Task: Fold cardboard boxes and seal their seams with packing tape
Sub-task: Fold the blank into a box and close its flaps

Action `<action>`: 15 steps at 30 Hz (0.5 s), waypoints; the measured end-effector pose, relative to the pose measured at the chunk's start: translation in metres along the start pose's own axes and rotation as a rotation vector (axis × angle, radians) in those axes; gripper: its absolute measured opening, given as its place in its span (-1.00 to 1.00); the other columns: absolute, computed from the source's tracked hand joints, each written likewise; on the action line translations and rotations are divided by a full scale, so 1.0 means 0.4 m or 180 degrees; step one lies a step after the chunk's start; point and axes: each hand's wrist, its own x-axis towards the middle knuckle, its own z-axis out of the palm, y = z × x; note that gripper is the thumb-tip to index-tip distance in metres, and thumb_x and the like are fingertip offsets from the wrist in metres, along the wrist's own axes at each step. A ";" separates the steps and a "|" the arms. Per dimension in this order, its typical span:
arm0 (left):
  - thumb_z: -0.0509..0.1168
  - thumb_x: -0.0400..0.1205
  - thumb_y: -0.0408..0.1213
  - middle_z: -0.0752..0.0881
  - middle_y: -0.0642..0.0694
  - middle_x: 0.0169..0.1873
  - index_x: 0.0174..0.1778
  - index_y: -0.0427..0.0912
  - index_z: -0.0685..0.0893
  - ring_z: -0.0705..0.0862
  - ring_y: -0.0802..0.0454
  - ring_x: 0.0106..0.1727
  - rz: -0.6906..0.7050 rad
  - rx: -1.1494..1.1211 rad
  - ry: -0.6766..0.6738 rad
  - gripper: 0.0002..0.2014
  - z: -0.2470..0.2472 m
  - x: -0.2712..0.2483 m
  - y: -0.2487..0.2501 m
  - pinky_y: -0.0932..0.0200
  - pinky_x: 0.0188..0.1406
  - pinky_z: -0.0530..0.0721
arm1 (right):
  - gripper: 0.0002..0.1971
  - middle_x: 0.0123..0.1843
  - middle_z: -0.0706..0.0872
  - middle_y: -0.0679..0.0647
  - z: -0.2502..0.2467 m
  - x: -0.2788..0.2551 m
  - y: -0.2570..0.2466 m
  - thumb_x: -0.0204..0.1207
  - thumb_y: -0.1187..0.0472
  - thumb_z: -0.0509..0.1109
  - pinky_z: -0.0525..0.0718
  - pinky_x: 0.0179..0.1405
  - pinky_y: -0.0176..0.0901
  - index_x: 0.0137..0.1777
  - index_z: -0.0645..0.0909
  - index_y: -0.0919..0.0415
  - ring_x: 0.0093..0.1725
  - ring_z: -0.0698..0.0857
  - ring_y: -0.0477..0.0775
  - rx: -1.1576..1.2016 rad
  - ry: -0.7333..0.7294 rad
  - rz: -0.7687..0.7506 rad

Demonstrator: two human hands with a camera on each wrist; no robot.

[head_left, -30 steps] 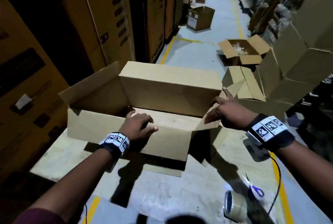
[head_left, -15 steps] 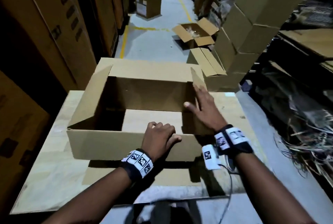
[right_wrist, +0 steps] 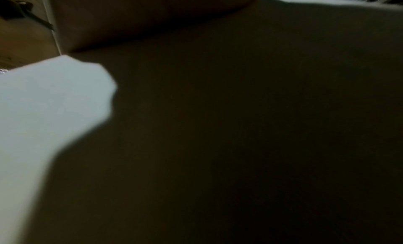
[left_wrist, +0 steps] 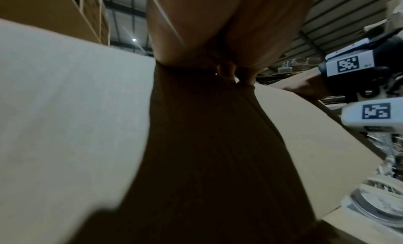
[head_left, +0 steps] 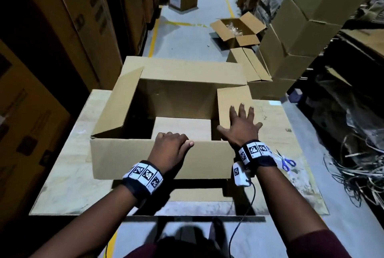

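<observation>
Left hand (head_left: 169, 149) grips the near flap (head_left: 128, 158) of the cardboard box (head_left: 178, 95); right hand (head_left: 242, 126), fingers spread flat, presses the right flap (head_left: 230, 99). Fold this side flap fully inward first, keeping the near flap clear.

Open cardboard box (head_left: 158, 158) sits on the table (head_left: 68, 178), near wall toward the person, far flap (head_left: 182, 68) raised behind, left flap (head_left: 118, 106) angled up and outward, right flap (head_left: 232, 102) tilted inward. Left hand (head_left: 169, 149) hooked over the middle of the near wall's top edge; right hand (head_left: 241, 126) flat on the right flap, fingers spread. Scissors (head_left: 285, 161) lie on the table right of the box; on the floor beyond, an open carton (head_left: 239, 29) with stacked boxes (head_left: 307, 20) to its right.
</observation>
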 end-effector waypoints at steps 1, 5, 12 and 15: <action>-0.17 0.69 0.24 0.77 0.06 -0.10 0.05 0.07 0.71 0.69 -0.06 0.05 -0.0020 -0.0230 0.0063 -0.43 0.003 -0.001 0.006 -0.02 0.08 0.36 | -0.05 0.85 -0.12 0.08 -0.004 0.007 0.004 0.49 -0.47 0.19 0.14 0.51 0.70 0.80 0.02 -0.05 0.80 -0.21 0.32 -0.0020 -0.0018 -0.0042; 0.33 0.70 -0.11 0.67 -0.04 0.23 0.31 -0.07 0.66 0.58 -0.12 0.31 0.0534 -0.1013 0.1094 -0.72 -0.034 -0.030 0.005 -0.14 0.34 0.52 | -0.07 0.84 0.02 0.13 -0.001 0.002 0.005 0.52 -0.59 -0.10 -0.09 0.57 0.71 0.77 0.14 -0.04 0.81 -0.11 0.26 0.0054 0.0125 -0.0279; 0.18 0.66 0.26 0.27 -0.29 0.66 0.71 -0.24 0.21 0.24 -0.30 0.68 -0.0541 -0.0149 0.1464 -0.17 -0.143 -0.117 -0.164 -0.37 0.65 0.16 | -0.13 0.79 0.20 0.06 0.064 -0.156 -0.122 0.53 -0.55 0.09 -0.06 0.71 0.47 0.74 0.25 -0.08 0.78 0.11 0.15 0.0608 0.0654 -0.1499; -0.43 0.56 0.51 0.26 -0.11 0.72 0.73 -0.06 0.22 0.17 -0.11 0.72 -0.0681 0.0199 -0.0036 -0.02 -0.120 -0.108 -0.260 -0.24 0.68 0.09 | 0.08 0.82 0.09 0.17 0.115 -0.213 -0.182 0.38 -0.63 0.21 -0.08 0.68 0.56 0.80 0.10 -0.03 0.79 0.07 0.28 0.0074 0.0549 -0.2074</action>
